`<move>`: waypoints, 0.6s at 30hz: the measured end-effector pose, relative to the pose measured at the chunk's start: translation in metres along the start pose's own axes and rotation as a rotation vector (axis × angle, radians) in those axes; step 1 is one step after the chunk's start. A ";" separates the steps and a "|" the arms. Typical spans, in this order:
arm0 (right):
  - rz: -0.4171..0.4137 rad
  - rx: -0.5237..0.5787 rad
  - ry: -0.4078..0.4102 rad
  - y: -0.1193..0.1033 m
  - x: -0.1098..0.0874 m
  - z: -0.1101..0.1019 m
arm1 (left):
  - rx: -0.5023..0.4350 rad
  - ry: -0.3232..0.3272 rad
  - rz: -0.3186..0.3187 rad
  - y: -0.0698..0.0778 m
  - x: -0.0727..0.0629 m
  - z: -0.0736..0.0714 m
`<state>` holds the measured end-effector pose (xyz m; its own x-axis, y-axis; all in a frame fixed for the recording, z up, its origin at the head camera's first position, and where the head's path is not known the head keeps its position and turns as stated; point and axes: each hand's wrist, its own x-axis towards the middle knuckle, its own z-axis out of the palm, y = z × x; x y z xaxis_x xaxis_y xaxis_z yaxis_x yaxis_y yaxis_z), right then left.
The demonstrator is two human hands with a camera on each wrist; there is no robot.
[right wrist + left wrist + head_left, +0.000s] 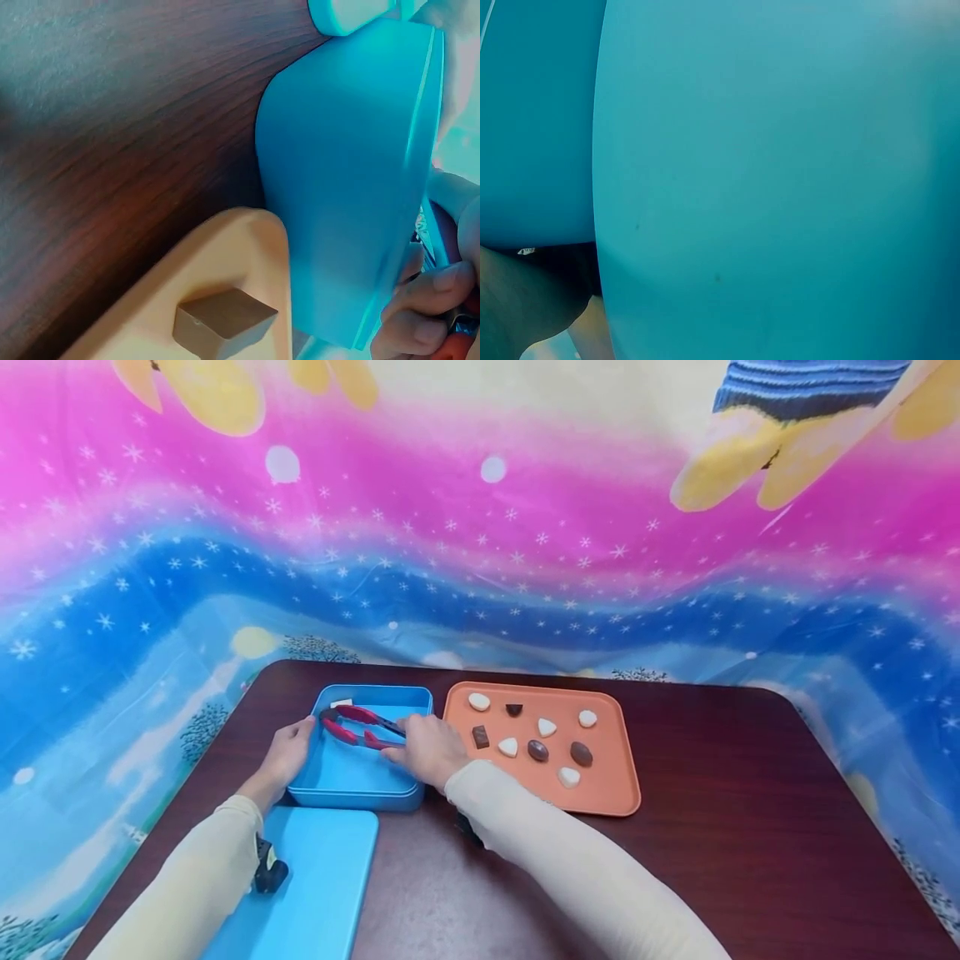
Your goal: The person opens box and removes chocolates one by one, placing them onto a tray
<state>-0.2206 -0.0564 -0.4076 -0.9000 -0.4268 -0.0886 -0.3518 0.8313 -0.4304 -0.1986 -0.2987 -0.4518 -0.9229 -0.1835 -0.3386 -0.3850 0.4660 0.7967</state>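
My right hand (433,750) grips a pair of red-tipped tongs (356,714) over the blue box (360,777). The tong tips reach into the box's back left corner, around a dark brown chocolate piece (328,716). A white piece (341,703) lies beside it against the back wall. My left hand (288,752) holds the box's left wall, fingers at the rim. In the right wrist view, curled fingers (431,292) wrap the tongs above the rim. The left wrist view is mostly filled by the blue lid (765,165), with part of the left hand (517,300) low at the left.
Right of the box lies an orange tray (618,777) with several white and brown chocolate-like pieces spread over it. A square brown piece (225,322) sits near its corner. The flat blue lid (322,877) rests on the dark wooden table (720,777) in front of the box.
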 end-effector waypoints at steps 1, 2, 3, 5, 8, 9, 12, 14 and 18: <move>0.008 0.020 -0.006 0.000 -0.001 -0.002 | 0.000 0.000 0.003 0.001 0.000 0.000; 0.012 0.031 -0.010 0.000 -0.001 -0.003 | -0.001 -0.001 0.006 0.001 -0.001 0.000; 0.012 0.037 -0.011 0.000 -0.002 -0.005 | -0.003 -0.001 0.009 0.001 -0.001 -0.001; 0.007 0.047 -0.012 0.000 -0.004 -0.006 | -0.004 -0.003 0.010 0.001 -0.001 -0.001; -0.015 0.043 -0.005 0.001 -0.008 -0.008 | -0.003 -0.001 0.009 0.000 -0.001 0.000; -0.027 0.035 -0.001 0.002 -0.010 -0.008 | -0.004 -0.002 0.009 0.000 -0.001 -0.001; -0.063 -0.006 0.015 0.004 -0.015 -0.008 | 0.001 0.001 0.005 -0.001 -0.001 -0.001; -0.082 -0.032 0.024 0.005 -0.018 -0.007 | 0.001 0.000 0.005 -0.001 0.000 -0.001; -0.104 -0.031 0.027 0.008 -0.025 -0.006 | 0.001 0.002 -0.001 -0.001 0.000 -0.001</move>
<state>-0.2022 -0.0372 -0.4037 -0.8648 -0.5017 -0.0202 -0.4510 0.7938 -0.4080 -0.1981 -0.2996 -0.4521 -0.9225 -0.1856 -0.3385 -0.3859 0.4665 0.7959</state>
